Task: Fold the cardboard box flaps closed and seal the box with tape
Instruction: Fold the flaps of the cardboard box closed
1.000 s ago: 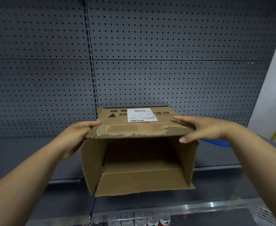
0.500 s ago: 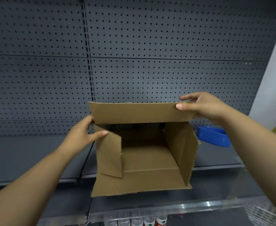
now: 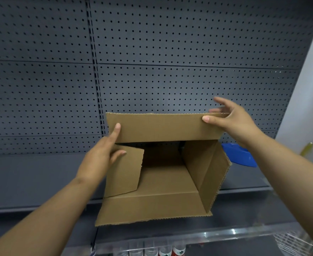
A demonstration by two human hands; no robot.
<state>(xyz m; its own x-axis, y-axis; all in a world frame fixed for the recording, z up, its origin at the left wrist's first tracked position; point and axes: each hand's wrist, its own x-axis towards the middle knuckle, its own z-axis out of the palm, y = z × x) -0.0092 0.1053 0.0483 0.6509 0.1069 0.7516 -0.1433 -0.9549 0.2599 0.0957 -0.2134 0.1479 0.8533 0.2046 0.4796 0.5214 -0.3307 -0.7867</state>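
On the grey shelf, head view: an open cardboard box [image 3: 157, 182] lies on its side near the shelf's front edge, its mouth facing the camera.
Shelf: a dark grey metal shelf [image 3: 31, 182] carries the box; a perforated grey back panel [image 3: 170, 52] rises behind it.
Box flaps: the top flap [image 3: 161, 126] is held up, roughly upright; the bottom flap [image 3: 152, 209] lies flat on the shelf toward the front edge; the left flap [image 3: 128, 172] is folded partway into the mouth; the right flap [image 3: 213, 174] stands swung outward.
Left hand [image 3: 100, 159]: fingers straight, the index finger pressed against the near face of the top flap at its left end, the remaining fingertips touching the left flap; nothing is curled around the cardboard.
Right hand [image 3: 233, 121]: pinches the top flap's right end, thumb on the near face, fingers spread behind the upper edge.
Behind the box: a blue plastic object [image 3: 240, 156] sits on the shelf toward its back right, partly hidden by the right forearm; whether it is a tape dispenser cannot be told. A yellowish item [image 3: 308, 147] shows at the far right, too blurred to identify.
Below the shelf's front edge: a clear plastic rail [image 3: 226, 233], bottle tops [image 3: 163, 251] under it, and a white wire basket [image 3: 299, 242] at the lower right corner.
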